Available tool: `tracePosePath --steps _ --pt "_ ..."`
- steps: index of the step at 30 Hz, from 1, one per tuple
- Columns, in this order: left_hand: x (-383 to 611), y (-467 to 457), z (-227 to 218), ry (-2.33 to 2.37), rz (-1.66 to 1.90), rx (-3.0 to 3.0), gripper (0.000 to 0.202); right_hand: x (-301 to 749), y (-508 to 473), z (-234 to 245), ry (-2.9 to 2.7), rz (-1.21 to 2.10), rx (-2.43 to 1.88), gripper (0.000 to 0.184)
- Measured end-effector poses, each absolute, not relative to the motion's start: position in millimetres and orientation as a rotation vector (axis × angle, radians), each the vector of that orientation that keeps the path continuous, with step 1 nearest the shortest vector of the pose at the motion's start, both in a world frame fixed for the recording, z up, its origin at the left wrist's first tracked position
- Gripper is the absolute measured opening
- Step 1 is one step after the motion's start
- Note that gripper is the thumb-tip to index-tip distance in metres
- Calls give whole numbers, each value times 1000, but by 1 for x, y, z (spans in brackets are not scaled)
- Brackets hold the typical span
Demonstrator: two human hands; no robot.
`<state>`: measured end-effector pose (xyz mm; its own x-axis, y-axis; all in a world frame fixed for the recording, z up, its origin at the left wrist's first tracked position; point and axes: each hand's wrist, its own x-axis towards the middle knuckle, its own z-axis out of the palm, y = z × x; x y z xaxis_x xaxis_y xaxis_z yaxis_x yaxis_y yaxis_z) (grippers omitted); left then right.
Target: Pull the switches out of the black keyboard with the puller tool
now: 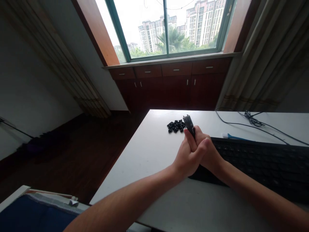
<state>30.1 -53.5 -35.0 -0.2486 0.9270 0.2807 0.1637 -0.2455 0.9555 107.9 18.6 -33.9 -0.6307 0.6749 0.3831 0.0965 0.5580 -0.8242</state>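
My left hand (185, 158) and my right hand (208, 149) are clasped together over the left end of a black keyboard (251, 161). Out of the closed fingers sticks a flat black tool (188, 122) with a notched, pronged tip, pointing away from me; its lower part is hidden by the fingers. Both hands appear closed around it. Just left of the tool's tip, a small pile of black keycaps (175, 126) lies on the white table (145, 154).
A blue brush (235, 137) with pale bristles lies behind the keyboard. Black cable (253, 120) is coiled and trails across the table's back right. The table's left edge drops to a dark floor (96, 145). A dark blue cloth item (36, 212) is at the lower left.
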Motion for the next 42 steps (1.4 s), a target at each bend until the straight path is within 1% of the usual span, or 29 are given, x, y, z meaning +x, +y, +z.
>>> tracePosePath --steps 8,14,19,25,30,34,38,42 --pt "29 -53 -40 1409 1533 1395 34 109 18 -38 -2057 1067 -622 19" --pt "32 -54 -35 1403 1544 1486 31 110 19 -41 -2026 990 -575 21" --pt "32 -54 -35 1417 1519 1520 35 109 19 -43 -1993 928 -570 23" --pt "30 -55 -37 1477 1441 1552 45 111 17 -40 -1971 870 -587 22" --pt "29 -56 -35 1490 1414 1568 49 110 16 -37 -1967 873 -585 21" --pt "30 -57 -31 1466 1414 1577 48 112 15 -37 -1951 849 -576 19" --pt "30 -58 -29 1469 1384 1596 47 113 12 -35 -1941 906 -553 17" --pt "30 -58 -34 1536 1384 1593 54 111 11 -30 -1833 921 -648 21"
